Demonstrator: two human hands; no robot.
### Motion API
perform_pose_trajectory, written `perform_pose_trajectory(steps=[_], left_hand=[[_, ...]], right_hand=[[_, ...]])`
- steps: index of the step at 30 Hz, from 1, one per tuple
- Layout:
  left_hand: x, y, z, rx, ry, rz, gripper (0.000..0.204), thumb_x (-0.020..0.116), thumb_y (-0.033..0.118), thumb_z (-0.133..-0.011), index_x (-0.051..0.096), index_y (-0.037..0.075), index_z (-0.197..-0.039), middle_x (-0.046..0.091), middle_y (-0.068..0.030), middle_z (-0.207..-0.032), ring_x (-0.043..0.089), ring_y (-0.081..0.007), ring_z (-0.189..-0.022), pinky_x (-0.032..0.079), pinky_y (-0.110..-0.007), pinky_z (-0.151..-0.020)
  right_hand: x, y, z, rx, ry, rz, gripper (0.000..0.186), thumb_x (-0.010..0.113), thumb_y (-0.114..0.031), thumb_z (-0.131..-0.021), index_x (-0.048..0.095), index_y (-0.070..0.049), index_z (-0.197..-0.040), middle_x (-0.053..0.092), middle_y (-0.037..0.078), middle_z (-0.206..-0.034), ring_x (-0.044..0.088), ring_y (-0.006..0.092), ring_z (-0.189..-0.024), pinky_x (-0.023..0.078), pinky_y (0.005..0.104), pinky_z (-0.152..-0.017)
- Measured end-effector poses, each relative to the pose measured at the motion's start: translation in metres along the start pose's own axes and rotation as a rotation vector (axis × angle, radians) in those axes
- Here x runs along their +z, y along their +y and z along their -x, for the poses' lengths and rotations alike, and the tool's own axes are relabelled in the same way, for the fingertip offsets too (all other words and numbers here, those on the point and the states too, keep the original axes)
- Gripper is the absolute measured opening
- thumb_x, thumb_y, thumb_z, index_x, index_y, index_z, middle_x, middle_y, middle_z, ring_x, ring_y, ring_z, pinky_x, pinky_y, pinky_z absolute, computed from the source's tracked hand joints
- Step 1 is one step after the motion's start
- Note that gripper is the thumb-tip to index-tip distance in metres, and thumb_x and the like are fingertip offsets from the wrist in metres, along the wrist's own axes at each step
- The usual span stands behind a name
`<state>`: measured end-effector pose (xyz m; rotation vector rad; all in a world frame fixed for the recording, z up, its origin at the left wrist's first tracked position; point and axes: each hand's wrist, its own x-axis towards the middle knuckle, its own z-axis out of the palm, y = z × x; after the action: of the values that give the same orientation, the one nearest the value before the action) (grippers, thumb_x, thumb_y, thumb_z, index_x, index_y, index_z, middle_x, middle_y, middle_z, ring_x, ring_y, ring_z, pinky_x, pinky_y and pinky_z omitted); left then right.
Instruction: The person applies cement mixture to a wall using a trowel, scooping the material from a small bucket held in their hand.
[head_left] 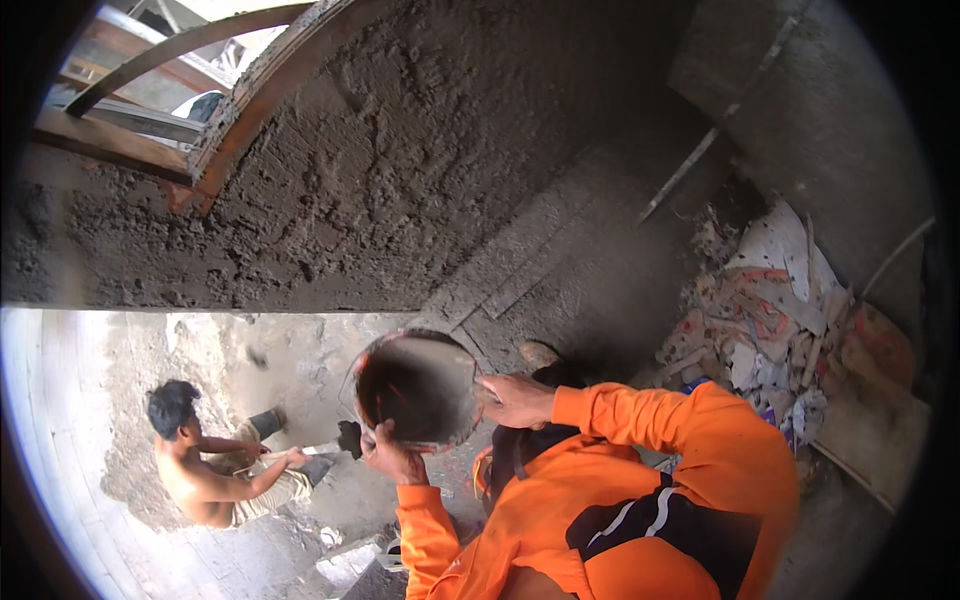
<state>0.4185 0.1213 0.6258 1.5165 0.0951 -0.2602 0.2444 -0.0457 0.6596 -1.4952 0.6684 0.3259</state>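
Observation:
A round, mortar-smeared bucket (415, 392) is held out in front of me, its dark mouth turned toward me and reddish patches showing along the rim. My left hand (393, 456) is closed on the near left edge, thumb at the rim. On the bucket's right side, my right hand (517, 402) has its fingers wrapped at the rim. Both forearms are in orange sleeves. Grey residue coats part of the inside; whether anything lies at the bottom is too dark to tell.
At lower left a person (215, 470) works a shovel (325, 449) with dark material on its blade, close to the bucket. A rough wet-plastered wall (400, 150) rises ahead, with an arched wooden frame (185, 110). Rubble (765, 320) is heaped at right, near a leaning pole (680, 175).

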Motion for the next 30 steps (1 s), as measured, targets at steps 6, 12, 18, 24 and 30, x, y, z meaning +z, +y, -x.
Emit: perform_pose_trajectory(steps=[6,12,18,24,30], left_hand=[[0.019,-0.016,-0.025,-0.047,-0.324,-0.103,0.020,0.052,-0.005,-0.065,0.055,-0.001,-0.084,0.054,-0.0023,-0.074,0.052,-0.0116,-0.063,0.045,-0.025,-0.057],[0.027,0.008,-0.048,0.200,-0.439,-0.088,0.024,0.054,-0.006,-0.063,0.060,-0.005,-0.086,0.056,-0.0008,-0.070,0.051,-0.0091,-0.058,0.043,-0.021,-0.055],[0.017,0.052,-0.066,0.389,-0.590,-0.001,0.014,0.054,-0.006,-0.060,0.041,-0.001,-0.058,0.060,-0.0149,-0.115,0.054,-0.0154,-0.091,0.044,-0.027,-0.076],[0.015,0.097,-0.046,0.716,-0.813,-0.064,0.018,0.053,-0.007,-0.057,0.037,0.002,-0.058,0.061,-0.0210,-0.111,0.052,-0.0284,-0.112,0.038,-0.035,-0.095],[0.003,0.119,-0.061,0.569,-0.866,0.028,0.015,0.053,-0.007,-0.058,0.040,0.001,-0.059,0.057,-0.0224,-0.116,0.057,-0.0241,-0.102,0.045,-0.033,-0.085]], right_hand=[[0.074,0.043,-0.064,-0.114,0.289,0.590,0.045,0.053,-0.013,-0.075,0.048,-0.001,-0.118,0.054,0.026,-0.108,0.056,0.0410,-0.098,0.044,0.0468,-0.084],[0.067,-0.027,-0.013,-0.042,0.394,0.789,0.055,0.055,-0.017,-0.078,0.035,0.001,-0.126,0.048,0.027,-0.114,0.056,0.0436,-0.096,0.044,0.0497,-0.083],[0.104,-0.025,-0.012,-0.076,0.434,0.803,0.049,0.056,-0.015,-0.078,0.036,0.003,-0.119,0.046,0.030,-0.117,0.058,0.0454,-0.089,0.045,0.0507,-0.080],[0.043,-0.057,-0.010,-0.017,0.367,0.209,0.034,0.057,-0.017,-0.079,0.050,0.004,-0.106,0.058,0.017,-0.081,0.061,0.0282,-0.064,0.050,0.0418,-0.055],[0.042,-0.029,-0.012,-0.095,-0.225,-0.678,0.037,0.051,-0.014,-0.083,0.046,0.003,-0.116,0.053,0.009,-0.077,0.053,0.0122,-0.050,0.045,0.0228,-0.038]])
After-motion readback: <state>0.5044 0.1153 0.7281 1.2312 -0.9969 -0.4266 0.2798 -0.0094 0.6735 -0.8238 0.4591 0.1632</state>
